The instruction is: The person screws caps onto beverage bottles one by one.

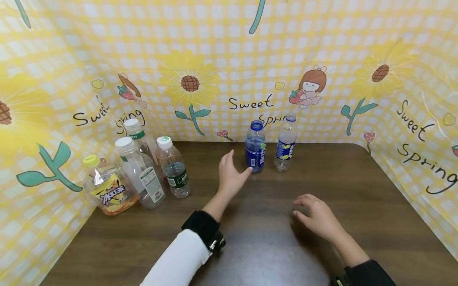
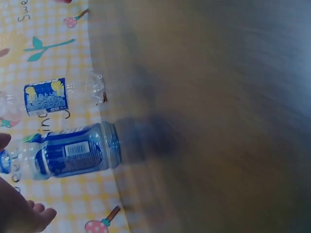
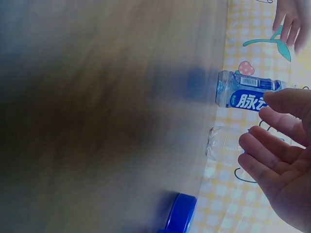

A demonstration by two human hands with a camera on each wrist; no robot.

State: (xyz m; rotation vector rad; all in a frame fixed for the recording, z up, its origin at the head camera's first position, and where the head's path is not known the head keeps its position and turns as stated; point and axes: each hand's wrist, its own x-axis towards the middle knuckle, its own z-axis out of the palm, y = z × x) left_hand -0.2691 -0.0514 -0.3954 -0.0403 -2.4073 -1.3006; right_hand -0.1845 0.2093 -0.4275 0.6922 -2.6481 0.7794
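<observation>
At the back of the table stands a clear bottle with a blue label and blue neck [image 1: 255, 153], upright. To its right is a slimmer clear bottle with a blue-and-yellow lemon label [image 1: 285, 149]. My left hand [image 1: 231, 174] reaches out just left of the blue-labelled bottle, thumb and fingers spread, the thumb tip overlapping the bottle's lower edge in the head view. Nothing lies in that palm. Over the table at the right, my right hand [image 1: 318, 216] hovers with loosely bent fingers, holding nothing, nearer to me than both bottles.
Several bottles stand grouped at the left, among them a yellow-capped tea bottle [image 1: 111, 190], a white-capped clear bottle [image 1: 144, 178] and a green-labelled bottle [image 1: 175, 171]. A patterned cloth [image 1: 222, 35] rises behind the table. A blue object [image 3: 181, 213] shows low in the right wrist view.
</observation>
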